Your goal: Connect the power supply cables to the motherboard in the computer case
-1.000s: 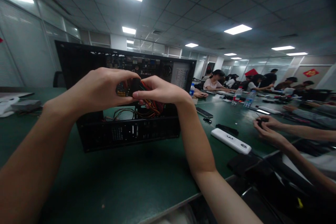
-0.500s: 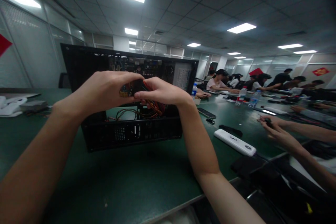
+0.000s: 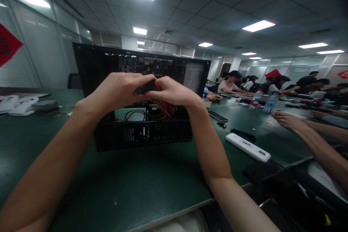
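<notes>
A black computer case (image 3: 168, 130) stands on the table in front of me, its side open towards me. My left hand (image 3: 122, 86) is curled around a dark part, possibly a connector, mostly hidden by my fingers. My right hand (image 3: 175, 92) meets it from the right, thumb and fingers closed on a bundle of red, orange and black power cables (image 3: 167, 110). Both hands are in front of the motherboard (image 3: 148, 67), their fingertips nearly touching. The power supply (image 3: 194, 78), with a pale label, sits at the upper right inside the case.
To the right lie a white power strip (image 3: 247, 147), a phone (image 3: 218, 116) and a black strap-like item (image 3: 243, 135). Two water bottles (image 3: 255, 98) stand farther back. Another person's hand (image 3: 288, 120) is at the right. A grey box (image 3: 45, 105) lies at the left.
The view has shifted, so the case and hands appear slightly farther right. My left fingers have closed in more over the dark part. The neighbour's hands have moved.
</notes>
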### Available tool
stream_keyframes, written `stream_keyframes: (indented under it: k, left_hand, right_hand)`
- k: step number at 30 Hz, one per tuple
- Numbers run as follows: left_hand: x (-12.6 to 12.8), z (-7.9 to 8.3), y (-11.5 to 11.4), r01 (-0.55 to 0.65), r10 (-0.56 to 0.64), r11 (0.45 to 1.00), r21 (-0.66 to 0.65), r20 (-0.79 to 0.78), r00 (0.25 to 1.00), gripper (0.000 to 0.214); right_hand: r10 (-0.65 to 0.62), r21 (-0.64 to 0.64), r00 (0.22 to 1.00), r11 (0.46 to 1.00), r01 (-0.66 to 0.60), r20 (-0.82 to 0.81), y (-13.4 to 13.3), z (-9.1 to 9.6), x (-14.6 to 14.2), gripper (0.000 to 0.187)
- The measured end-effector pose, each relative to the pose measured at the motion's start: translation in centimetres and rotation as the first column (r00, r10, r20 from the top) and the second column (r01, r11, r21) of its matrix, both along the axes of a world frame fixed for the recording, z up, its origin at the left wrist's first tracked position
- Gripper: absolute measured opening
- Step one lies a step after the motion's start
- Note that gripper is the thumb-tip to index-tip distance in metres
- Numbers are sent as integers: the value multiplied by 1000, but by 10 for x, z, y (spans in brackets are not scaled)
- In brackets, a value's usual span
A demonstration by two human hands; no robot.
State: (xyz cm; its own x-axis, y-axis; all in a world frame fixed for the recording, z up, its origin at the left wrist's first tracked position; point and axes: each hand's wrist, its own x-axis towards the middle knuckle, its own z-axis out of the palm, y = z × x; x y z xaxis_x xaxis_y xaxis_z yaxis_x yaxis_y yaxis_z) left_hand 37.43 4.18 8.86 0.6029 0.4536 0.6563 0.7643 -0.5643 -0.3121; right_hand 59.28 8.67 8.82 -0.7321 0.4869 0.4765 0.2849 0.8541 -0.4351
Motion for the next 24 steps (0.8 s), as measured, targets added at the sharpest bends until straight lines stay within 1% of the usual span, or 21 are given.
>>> stream_keyframes:
  k: [3,7,9,10,11,12,14,15,16,17,18,19,20,22,24]
  left_hand:
    - [-2,1,1,-12,12,1000,-7,10,1000,46]
    - [-7,4,1,-18,18,1000,-8,24,1000,44]
    - [-12,6,0,-17,17,1000,-13,24,1000,45]
    - [-15,7,0,-13,14,1000,-13,26,1000,46]
    - [-18,8,-1,-11,11,1000,-8,26,1000,48]
    - [-21,10,-1,-13,13,1000,4,25,1000,49]
    - [-28,13,-2,-27,27,999,34,9,1000,53]
    - [-30,14,-1,-35,35,999,41,-10,999,55]
    - [-32,14,0,-35,36,999,36,-25,999,56]
    - [-33,14,1,-25,26,1000,19,-35,999,56]
    - [-33,14,3,-6,5,1000,-8,-36,999,55]
    - [-33,14,5,20,-21,999,-41,-30,999,54]
    - [-32,13,7,46,-48,996,-77,-17,999,52]
    - [-29,10,13,89,-88,987,-135,13,996,50]
    - [-27,8,19,102,-99,980,-173,29,995,50]
  right_hand:
    - [-38,61,999,997,37,17,-1,-1,-3,35]
    - [-53,135,997,990,46,48,-4,-1,-3,39]
    - [-86,204,996,976,79,29,-4,-1,-2,43]
    - [-120,253,993,960,118,-7,-3,-1,-1,44]
    - [-161,312,985,934,172,-62,-1,-2,0,44]
    - [-198,378,972,896,233,-129,2,-3,1,42]
    - [-232,518,941,789,331,-247,9,-8,1,34]
    - [-224,589,935,729,348,-275,12,-11,1,33]
    - [-206,655,939,675,341,-277,16,-15,1,34]
    - [-187,710,949,631,314,-253,20,-20,0,36]
    - [-172,751,962,601,273,-212,23,-24,-2,37]
    - [-160,778,973,586,228,-165,26,-28,-3,37]
    - [-151,791,982,583,184,-116,28,-32,-5,36]
    - [-135,795,990,597,110,-35,33,-39,-8,35]
    - [-121,792,993,606,75,-2,39,-42,-9,34]
